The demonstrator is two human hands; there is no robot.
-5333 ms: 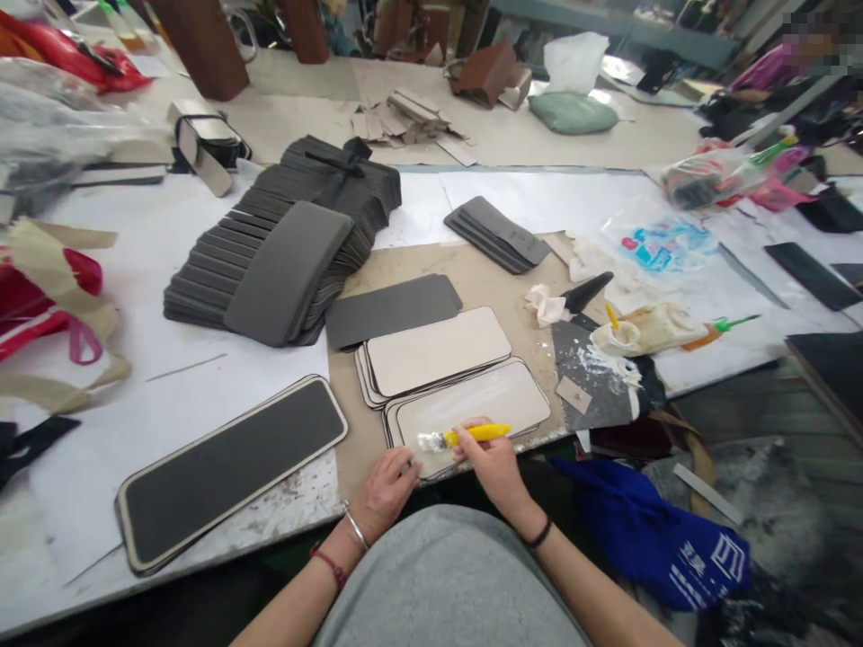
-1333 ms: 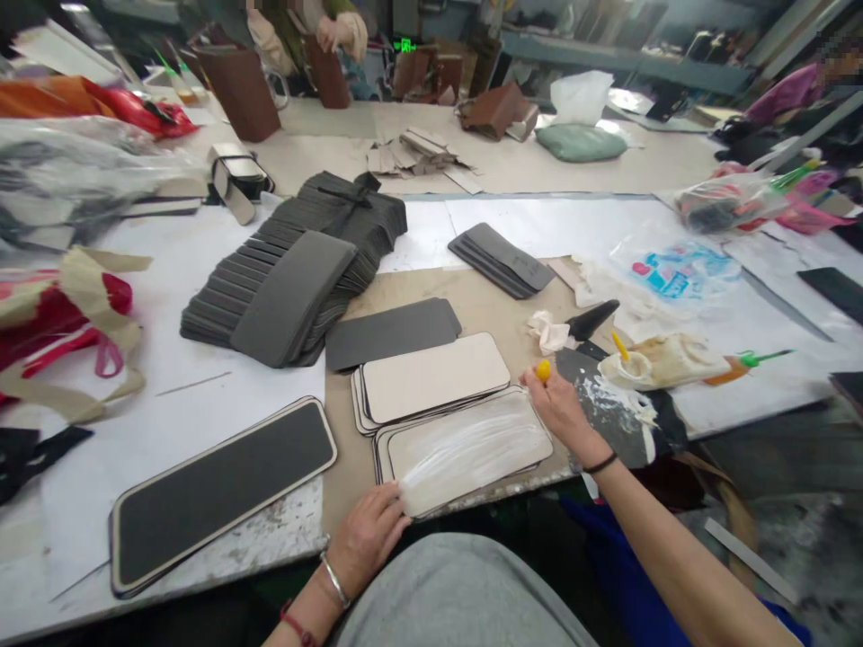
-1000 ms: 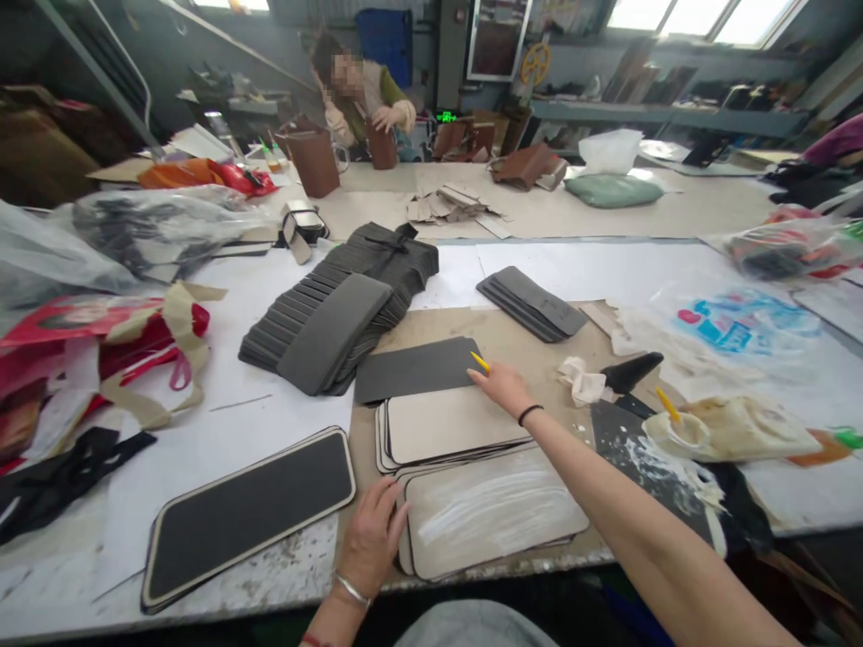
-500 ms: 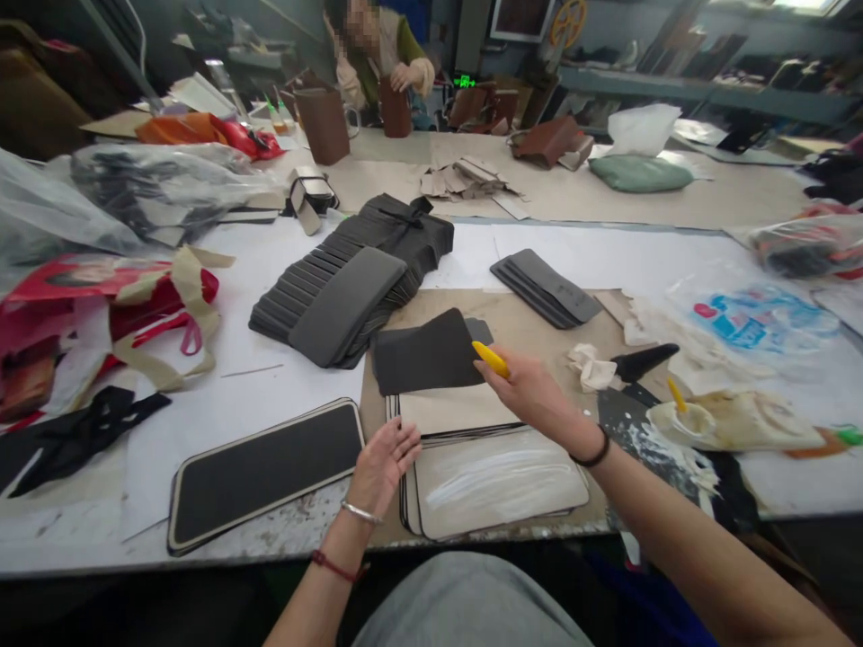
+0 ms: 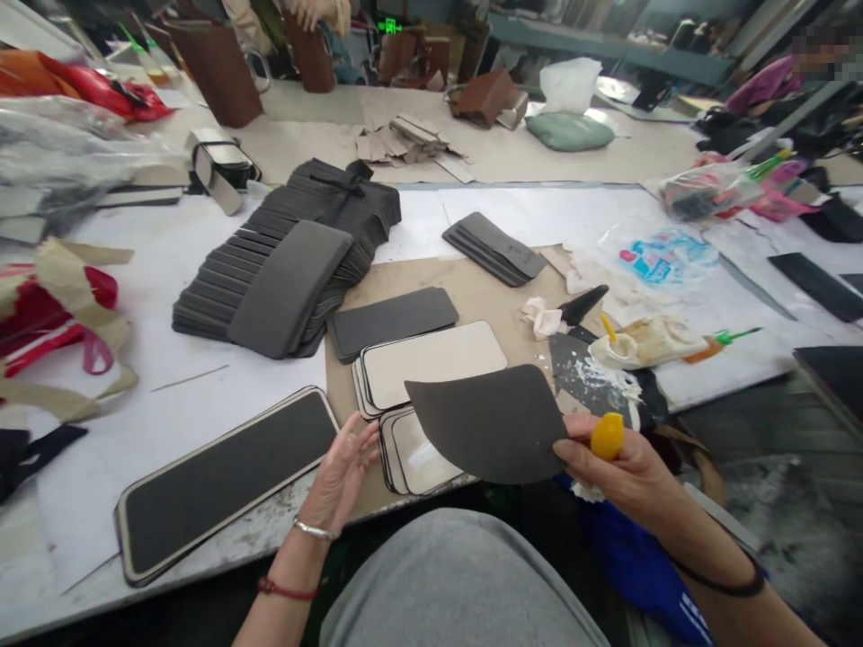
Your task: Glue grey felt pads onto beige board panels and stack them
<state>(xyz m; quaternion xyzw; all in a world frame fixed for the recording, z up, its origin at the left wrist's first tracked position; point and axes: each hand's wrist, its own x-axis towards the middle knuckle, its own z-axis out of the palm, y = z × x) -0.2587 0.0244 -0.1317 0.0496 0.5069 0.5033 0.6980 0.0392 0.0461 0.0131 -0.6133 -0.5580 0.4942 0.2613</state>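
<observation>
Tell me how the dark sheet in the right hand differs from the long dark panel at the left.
The sheet is held up, curving, by the right hand; the panel lies flat. The sheet shows no border; the panel has a pale one. Both have dark faces.

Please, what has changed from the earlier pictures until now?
The right hand has taken a dark sheet from the gray pile and brought it toward the body, over the white-streaked panel; it keeps the yellow-handled brush. The left hand has let go of that panel's corner and is open beside it. The large dark stack and the framed panel stayed where they were.
</observation>
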